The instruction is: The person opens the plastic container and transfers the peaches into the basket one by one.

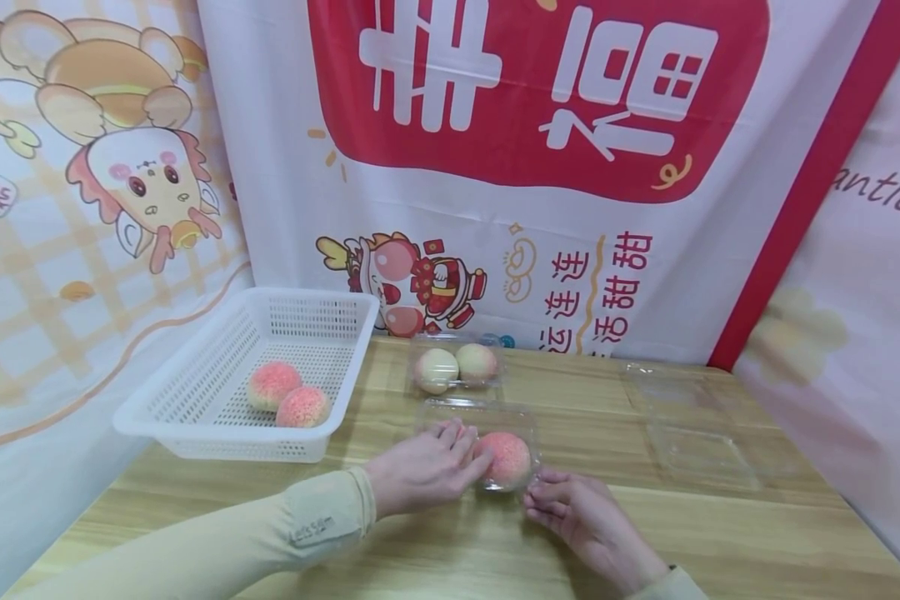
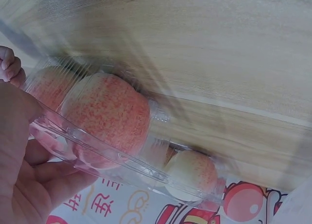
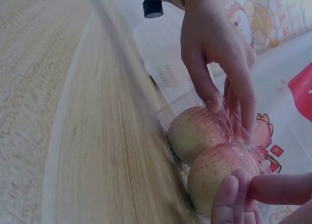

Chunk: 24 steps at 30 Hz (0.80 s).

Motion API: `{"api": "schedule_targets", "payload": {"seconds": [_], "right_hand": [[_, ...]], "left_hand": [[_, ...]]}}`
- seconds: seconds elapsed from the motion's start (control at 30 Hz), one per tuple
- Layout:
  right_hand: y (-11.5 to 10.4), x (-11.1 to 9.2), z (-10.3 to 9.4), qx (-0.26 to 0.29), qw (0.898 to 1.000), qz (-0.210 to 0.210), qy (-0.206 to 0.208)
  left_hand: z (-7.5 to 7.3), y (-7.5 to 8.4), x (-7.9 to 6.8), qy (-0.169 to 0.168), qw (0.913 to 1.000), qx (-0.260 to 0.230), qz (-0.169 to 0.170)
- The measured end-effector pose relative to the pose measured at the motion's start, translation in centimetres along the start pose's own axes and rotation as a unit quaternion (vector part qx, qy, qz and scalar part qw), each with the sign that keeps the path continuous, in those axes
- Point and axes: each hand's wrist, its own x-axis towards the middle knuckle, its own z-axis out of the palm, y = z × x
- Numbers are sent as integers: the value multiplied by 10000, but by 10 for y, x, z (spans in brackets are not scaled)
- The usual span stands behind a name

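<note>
I see the left hand (image 1: 426, 469) and right hand (image 1: 583, 518), fingers curled, pinching a clear box (image 1: 487, 411) of two pink peaches (image 1: 510, 458) on the counter (image 1: 450, 554).

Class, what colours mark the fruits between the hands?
The fruits are cream with pink speckles, clearest in the left wrist view.

A clear plastic box (image 1: 487, 408) sits on the wooden table (image 1: 450, 550). Inside it, two round peaches (image 1: 508, 460), creamy yellow with pink speckles, rest side by side. The left hand (image 1: 426, 468) and the right hand (image 1: 583, 517) pinch its edge.
</note>
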Motion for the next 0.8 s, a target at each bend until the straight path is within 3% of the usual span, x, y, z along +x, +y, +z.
{"api": "schedule_targets", "payload": {"seconds": [0.23, 0.67, 0.8], "right_hand": [[0, -1, 1, -23, 10000, -5, 45], [1, -2, 1, 3, 10000, -20, 46], [1, -2, 1, -13, 10000, -65, 21]], "left_hand": [[0, 1, 3, 8, 9999, -148, -29], [1, 4, 3, 72, 9998, 200, 20], [1, 7, 3, 104, 9999, 110, -79]]}}
